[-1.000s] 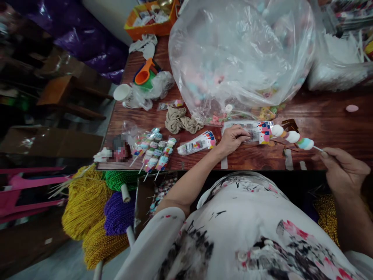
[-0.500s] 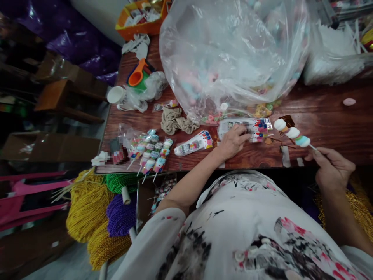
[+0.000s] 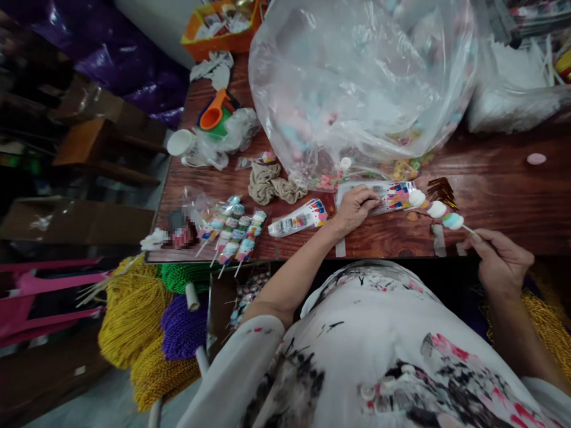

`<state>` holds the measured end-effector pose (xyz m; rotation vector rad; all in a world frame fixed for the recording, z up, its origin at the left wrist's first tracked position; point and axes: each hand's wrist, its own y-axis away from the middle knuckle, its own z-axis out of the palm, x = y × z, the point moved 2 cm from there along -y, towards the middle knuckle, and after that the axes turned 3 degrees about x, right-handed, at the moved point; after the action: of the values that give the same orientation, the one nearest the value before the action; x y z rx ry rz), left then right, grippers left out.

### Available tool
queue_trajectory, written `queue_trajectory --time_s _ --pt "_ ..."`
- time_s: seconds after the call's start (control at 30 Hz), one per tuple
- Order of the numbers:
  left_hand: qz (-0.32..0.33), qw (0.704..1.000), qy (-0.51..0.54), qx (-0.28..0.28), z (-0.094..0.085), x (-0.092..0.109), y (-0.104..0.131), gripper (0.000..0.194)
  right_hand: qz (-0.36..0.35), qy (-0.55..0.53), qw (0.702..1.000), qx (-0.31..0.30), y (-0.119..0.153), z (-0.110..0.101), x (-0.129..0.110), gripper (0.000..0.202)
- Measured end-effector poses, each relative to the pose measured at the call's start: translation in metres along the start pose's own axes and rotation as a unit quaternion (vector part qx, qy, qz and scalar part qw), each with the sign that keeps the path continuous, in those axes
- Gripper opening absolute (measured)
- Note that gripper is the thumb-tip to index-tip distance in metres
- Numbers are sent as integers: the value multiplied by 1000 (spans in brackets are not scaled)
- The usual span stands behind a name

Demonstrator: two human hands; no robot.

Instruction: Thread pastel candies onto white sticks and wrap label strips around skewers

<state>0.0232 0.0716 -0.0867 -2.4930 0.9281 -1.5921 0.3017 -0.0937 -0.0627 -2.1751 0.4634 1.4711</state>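
Observation:
My right hand [image 3: 506, 255] pinches the white stick of a marshmallow skewer [image 3: 436, 209], with white, orange and blue-green pieces threaded on it. The skewer's upper end is at the right end of a printed clear bag [image 3: 395, 196]. On the left part of that bag rests my left hand [image 3: 357, 208], its fingers bent over the plastic; whether they grip it is hard to make out. A small fan of printed bags [image 3: 298, 219] lies left of this hand. Bagged marshmallow skewers [image 3: 232, 232] lie further left, near the table's front edge.
A huge clear bag of pastel pieces [image 3: 357, 83] covers the back of the wooden table [image 3: 499, 178]. Gold twist ties [image 3: 441, 191] lie beyond the skewer. A brown cloth [image 3: 273, 184], a white cup [image 3: 181, 143] and an orange scoop [image 3: 211, 117] are at the left.
My right hand has moved left with the skewer, bringing its end to the bag. My left hand has shifted slightly left, and the bag beneath it now shows fewer layers at its lower edge.

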Motion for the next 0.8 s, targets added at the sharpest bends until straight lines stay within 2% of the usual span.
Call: queue_trajectory --time_s 0.23,0.37,0.47,0.67,0.73,0.8 --pt "-72 988 132 -41 -8 -1 -5 6 -88 46 995 -5 -13 -9 -3 8" --pt "-65 988 132 -43 -11 1 -5 8 -52 10 997 55 -10 -2 -7 8" --pt "-44 993 106 -41 -10 4 -5 11 -7 -101 993 67 -6 23 -17 10" --pt "-1 1000 -9 -4 -3 9 -3 16 41 -211 972 -95 -4 104 -46 21" --pt "-3 1000 -26 2 0 11 -1 16 59 -226 965 -121 -6 120 -50 22" --pt "-12 999 -33 5 2 11 2 16 64 -228 964 -121 -8 126 -49 21"
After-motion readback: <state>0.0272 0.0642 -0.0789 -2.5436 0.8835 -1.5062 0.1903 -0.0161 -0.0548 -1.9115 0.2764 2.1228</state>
